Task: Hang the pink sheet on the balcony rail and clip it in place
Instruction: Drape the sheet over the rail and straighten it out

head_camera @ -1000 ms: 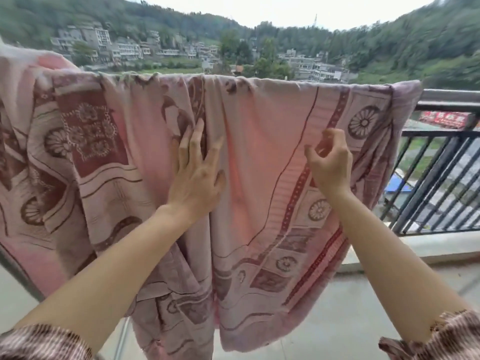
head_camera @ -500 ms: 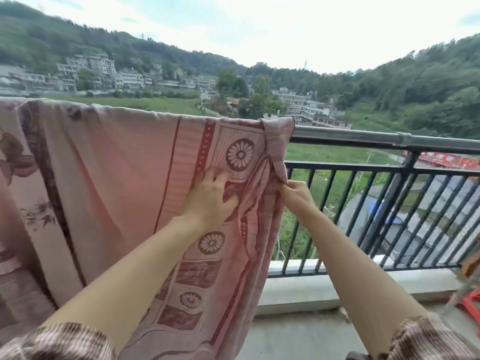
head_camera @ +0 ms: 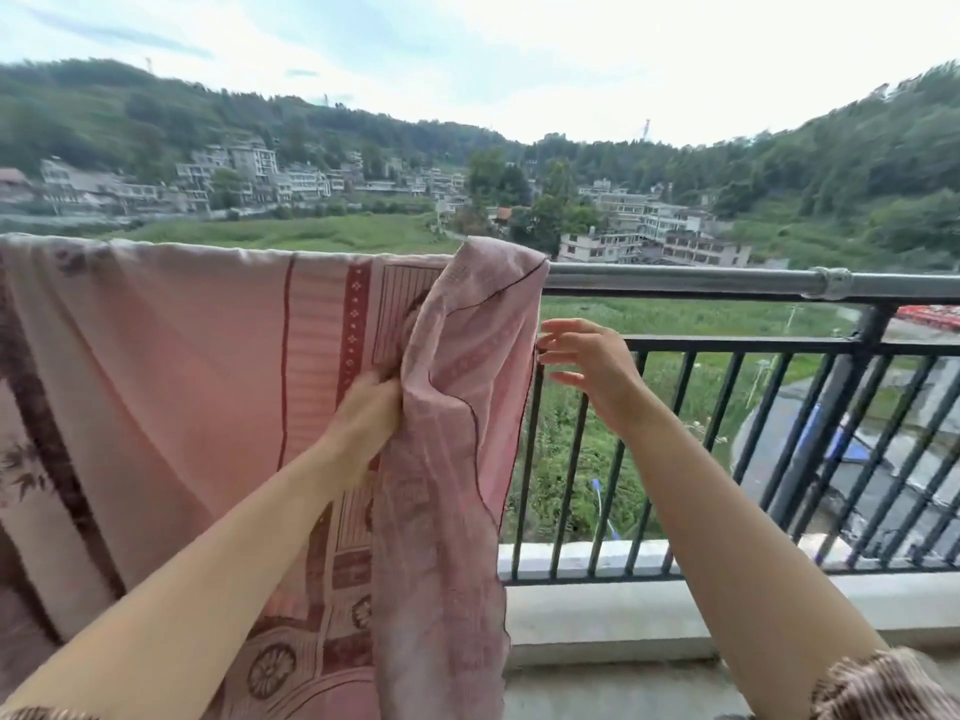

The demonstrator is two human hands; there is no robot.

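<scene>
Balcony rail (head_camera: 675, 285): long axis left to right, bare on right half.
Pink sheet (head_camera: 156, 356): draped over rail's left stretch, hanging down near side.
Sheet's right edge: folded back as flap (head_camera: 467, 366), bunched, running top to bottom just left of bare rail.
Left hand (head_camera: 363, 413): under flap, fingers curled into cloth, tips hidden, apparently holding fold.
Right hand (head_camera: 592, 366): spread wide, holding nothing; fingertips (head_camera: 543, 345) at flap's outer hem, touching or just short, cannot tell.
Likely next: draw flap rightward along rail; right hand nearer.
No clip in view.
</scene>
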